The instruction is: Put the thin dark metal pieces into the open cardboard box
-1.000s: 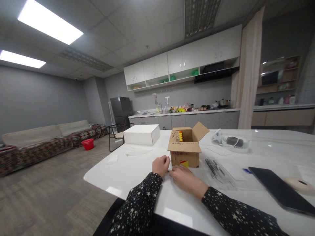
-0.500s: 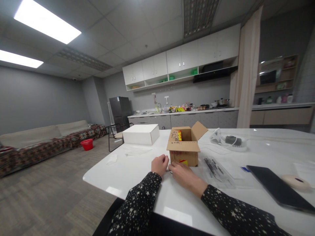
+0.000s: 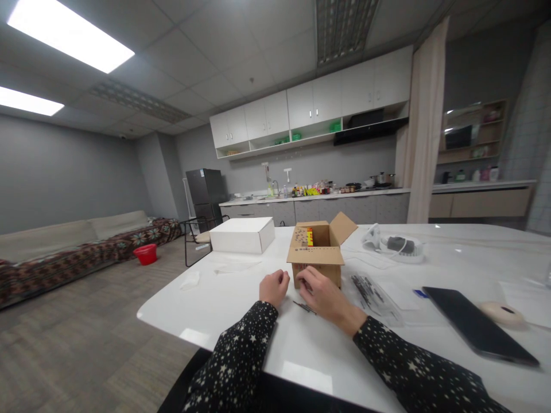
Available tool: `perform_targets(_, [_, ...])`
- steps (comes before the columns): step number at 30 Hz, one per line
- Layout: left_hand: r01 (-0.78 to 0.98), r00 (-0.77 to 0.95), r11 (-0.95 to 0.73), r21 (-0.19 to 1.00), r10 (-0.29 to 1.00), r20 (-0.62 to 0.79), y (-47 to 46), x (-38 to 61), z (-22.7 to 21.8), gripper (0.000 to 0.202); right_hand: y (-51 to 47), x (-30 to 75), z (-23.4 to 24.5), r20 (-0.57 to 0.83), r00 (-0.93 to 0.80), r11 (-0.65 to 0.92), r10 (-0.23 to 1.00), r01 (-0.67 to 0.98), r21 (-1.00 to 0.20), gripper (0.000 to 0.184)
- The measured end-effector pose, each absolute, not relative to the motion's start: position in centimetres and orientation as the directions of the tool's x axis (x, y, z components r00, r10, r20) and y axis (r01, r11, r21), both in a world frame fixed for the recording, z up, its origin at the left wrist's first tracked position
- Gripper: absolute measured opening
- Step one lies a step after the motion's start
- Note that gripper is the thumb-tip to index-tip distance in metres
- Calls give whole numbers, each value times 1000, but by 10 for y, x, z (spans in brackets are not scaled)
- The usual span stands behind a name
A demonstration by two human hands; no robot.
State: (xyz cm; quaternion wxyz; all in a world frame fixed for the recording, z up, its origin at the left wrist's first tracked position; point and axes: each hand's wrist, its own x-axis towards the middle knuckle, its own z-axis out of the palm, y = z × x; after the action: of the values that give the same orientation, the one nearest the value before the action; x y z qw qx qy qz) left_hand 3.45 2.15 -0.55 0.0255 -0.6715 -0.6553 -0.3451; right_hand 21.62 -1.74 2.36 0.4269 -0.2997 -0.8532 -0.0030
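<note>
My left hand (image 3: 274, 287) rests on the white table (image 3: 241, 298) as a loose fist, just in front of a small open cardboard box (image 3: 317, 252). My right hand (image 3: 322, 294) lies beside it with the fingers curled down near the box's front face. A thin dark object (image 3: 303, 307) lies on the table between the two hands; what it is I cannot make out. Both sleeves are black with white stars.
A closed white box (image 3: 242, 234) stands at the back left. A clear plastic bag with dark printing (image 3: 373, 291), a dark tablet (image 3: 473, 324), a tape roll (image 3: 501, 312) and a white bundle with cable (image 3: 396, 246) lie to the right. A sofa and red bucket (image 3: 144, 253) stand on the floor to the left.
The view has shifted a little, so everything sits lower left. My right hand has lifted slightly toward the box, and the thin dark object now shows on the table beneath it.
</note>
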Motion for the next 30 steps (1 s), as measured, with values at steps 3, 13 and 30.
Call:
perform_targets(3, [899,-92,-141,415,865,493,21,35,-5,40,-18,216,24,799,-413,866,437,435,-249,16])
perform_targets(13, [904,-76,-145,401,870,486,19,36,-3,39,-31,210,37,917,-205,924,341,254,-287,23])
perform_targets(30, [910,-56,-151,386,878,476,21,34,-7,41,33,240,121,753,-68,732,654,306,-608,16])
